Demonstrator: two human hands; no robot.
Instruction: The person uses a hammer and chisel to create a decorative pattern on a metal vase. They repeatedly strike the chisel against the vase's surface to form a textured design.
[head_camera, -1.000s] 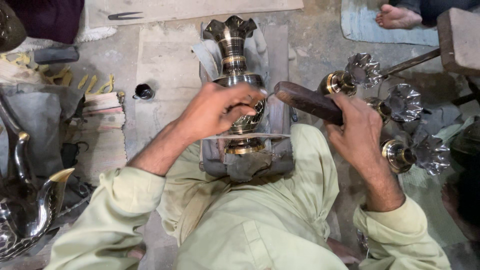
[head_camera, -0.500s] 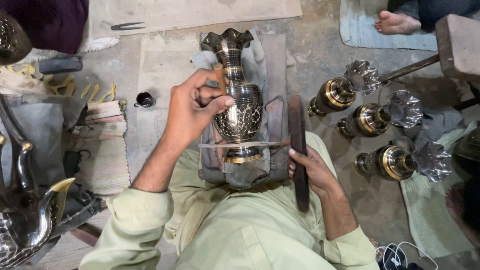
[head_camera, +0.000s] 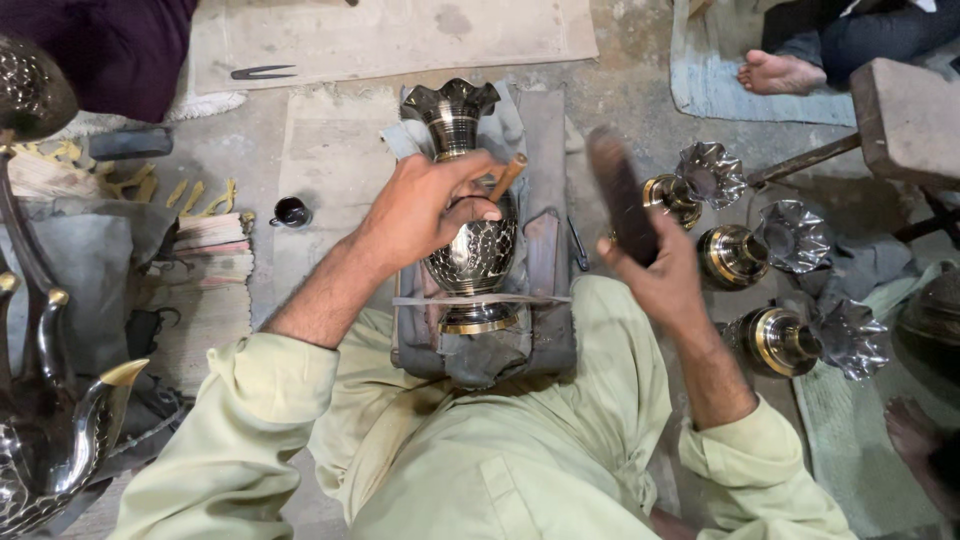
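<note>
Nearest the camera, the person's lap in pale green cloth fills the six o'clock part of the view, and against it sits a padded grey rest (head_camera: 552, 340) with a strap across it. On that rest lies the metal vase (head_camera: 478, 250), foot toward the lap and fluted mouth pointing to twelve o'clock; its belly shows a dense dark-and-bright engraved pattern, while the neck looks plainer.

The left hand (head_camera: 425, 205) is closed narrowly around a small wooden-handled tool (head_camera: 506, 178), the tip set against the vase's upper belly. The right hand (head_camera: 665, 275), at three o'clock of the vase, grips a dark wooden mallet (head_camera: 620, 195) raised clear of the tool and blurred.

Judging by the surface, the belly pattern seems largely cut, with the shoulder and neck left to work.

Further out at three o'clock, three similar vases (head_camera: 740, 250) lie on their sides on the floor. At nine o'clock stand a small dark cup (head_camera: 290, 211) and a stack of cloths (head_camera: 205, 240), with a spouted metal vessel (head_camera: 50, 440) at eight o'clock. At one o'clock, far off, another person's bare foot (head_camera: 780, 72) rests on a blue mat (head_camera: 700, 60).
</note>
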